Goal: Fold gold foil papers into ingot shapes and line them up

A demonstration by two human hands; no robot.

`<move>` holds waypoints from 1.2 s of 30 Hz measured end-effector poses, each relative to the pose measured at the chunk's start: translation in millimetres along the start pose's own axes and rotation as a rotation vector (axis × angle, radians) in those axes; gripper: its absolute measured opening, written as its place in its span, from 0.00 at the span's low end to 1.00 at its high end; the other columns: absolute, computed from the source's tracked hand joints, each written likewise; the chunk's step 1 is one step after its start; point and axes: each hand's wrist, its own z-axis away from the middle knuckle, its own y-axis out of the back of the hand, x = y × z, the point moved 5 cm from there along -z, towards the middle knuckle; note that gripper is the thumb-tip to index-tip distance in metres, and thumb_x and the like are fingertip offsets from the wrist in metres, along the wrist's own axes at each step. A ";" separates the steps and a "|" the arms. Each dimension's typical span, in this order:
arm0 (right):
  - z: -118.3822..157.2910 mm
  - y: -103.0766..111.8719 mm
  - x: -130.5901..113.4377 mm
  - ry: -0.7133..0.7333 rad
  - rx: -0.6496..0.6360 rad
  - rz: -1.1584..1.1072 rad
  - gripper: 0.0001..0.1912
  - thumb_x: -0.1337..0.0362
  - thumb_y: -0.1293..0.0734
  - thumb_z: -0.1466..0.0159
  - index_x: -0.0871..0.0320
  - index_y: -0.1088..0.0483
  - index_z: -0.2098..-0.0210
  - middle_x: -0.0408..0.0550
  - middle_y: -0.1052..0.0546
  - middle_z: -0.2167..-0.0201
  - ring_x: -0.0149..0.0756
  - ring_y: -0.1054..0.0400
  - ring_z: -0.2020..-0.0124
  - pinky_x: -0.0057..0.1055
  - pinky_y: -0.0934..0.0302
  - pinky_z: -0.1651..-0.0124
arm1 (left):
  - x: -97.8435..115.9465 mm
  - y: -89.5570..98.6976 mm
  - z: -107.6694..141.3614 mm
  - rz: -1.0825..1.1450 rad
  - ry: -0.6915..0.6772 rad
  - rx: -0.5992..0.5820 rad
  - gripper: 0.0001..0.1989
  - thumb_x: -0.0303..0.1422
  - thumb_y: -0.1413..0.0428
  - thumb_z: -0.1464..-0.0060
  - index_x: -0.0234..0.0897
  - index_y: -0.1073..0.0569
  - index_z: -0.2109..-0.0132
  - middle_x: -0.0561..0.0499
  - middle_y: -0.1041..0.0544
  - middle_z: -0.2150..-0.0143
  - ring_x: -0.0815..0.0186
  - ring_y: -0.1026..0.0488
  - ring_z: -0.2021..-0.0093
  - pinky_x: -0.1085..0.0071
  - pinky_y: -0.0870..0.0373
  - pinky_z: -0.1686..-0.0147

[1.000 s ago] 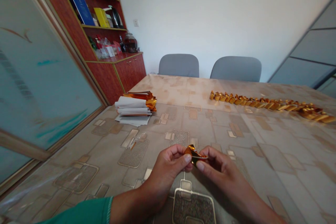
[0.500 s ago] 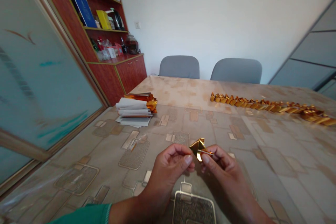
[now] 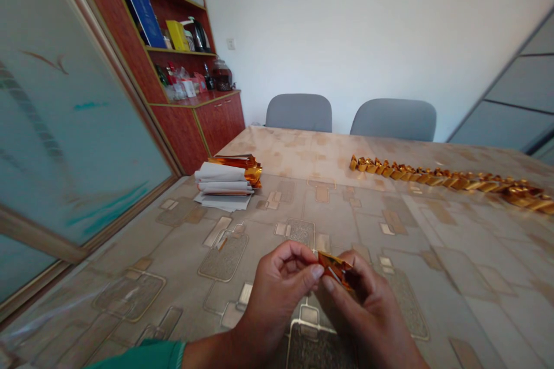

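A small folded piece of shiny gold foil paper (image 3: 335, 268) is held just above the table, near its front. My left hand (image 3: 281, 288) pinches its left corner between thumb and fingertips. My right hand (image 3: 372, 300) grips its right side, with the thumb along the lower edge. The fingers cover part of the foil. A stack of white and gold paper sheets (image 3: 225, 184) lies farther back on the left. Along the back right stretches a long row of folded gold pieces (image 3: 415, 174).
The table (image 3: 173, 259) has a patterned cover. Two grey chairs (image 3: 298, 112) stand behind it, against a white wall. At the left are a red-brown cabinet (image 3: 220, 124) with shelves and a frosted glass panel (image 3: 86, 98).
The foil piece has been turned and now sits lower between my hands. My left fingertips, earlier just beside it, have closed on its left corner. The view has shifted slightly.
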 end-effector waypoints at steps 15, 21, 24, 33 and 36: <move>2.1 -2.6 7.6 0.060 -0.064 0.017 0.14 0.51 0.33 0.32 0.54 0.34 0.66 0.40 0.32 0.73 0.33 0.39 0.72 0.29 0.42 0.69 | 22.7 -4.8 14.4 -0.386 -0.440 -0.011 0.04 0.24 0.37 0.51 0.36 0.24 0.70 0.53 0.27 0.70 0.68 0.29 0.68 0.74 0.33 0.67; 6.2 1.1 13.6 0.054 -0.039 -0.021 0.12 0.54 0.29 0.35 0.54 0.32 0.68 0.40 0.30 0.74 0.33 0.36 0.71 0.30 0.40 0.67 | 31.8 -8.1 20.6 -0.480 -0.618 -0.041 0.07 0.20 0.37 0.52 0.36 0.24 0.71 0.55 0.27 0.72 0.70 0.29 0.70 0.77 0.33 0.68; 6.9 -0.7 12.9 0.061 -0.057 -0.074 0.12 0.54 0.29 0.35 0.54 0.31 0.68 0.42 0.29 0.73 0.34 0.35 0.70 0.30 0.39 0.66 | 34.5 -9.8 22.6 -0.489 -0.674 -0.043 0.08 0.19 0.37 0.53 0.37 0.24 0.70 0.55 0.26 0.72 0.71 0.29 0.70 0.79 0.32 0.69; 8.4 -4.0 3.5 0.037 0.016 -0.186 0.14 0.53 0.26 0.38 0.53 0.31 0.70 0.42 0.27 0.72 0.33 0.35 0.71 0.29 0.39 0.67 | 39.4 -11.5 25.9 -0.514 -0.752 -0.055 0.08 0.18 0.35 0.54 0.36 0.22 0.69 0.54 0.24 0.73 0.71 0.27 0.71 0.79 0.30 0.68; 8.8 -2.8 6.6 0.022 0.024 -0.152 0.14 0.52 0.27 0.37 0.53 0.31 0.70 0.42 0.28 0.73 0.33 0.35 0.72 0.30 0.37 0.67 | 37.6 -10.9 24.5 -0.510 -0.708 -0.062 0.08 0.19 0.36 0.54 0.36 0.22 0.70 0.54 0.24 0.72 0.71 0.27 0.71 0.79 0.31 0.68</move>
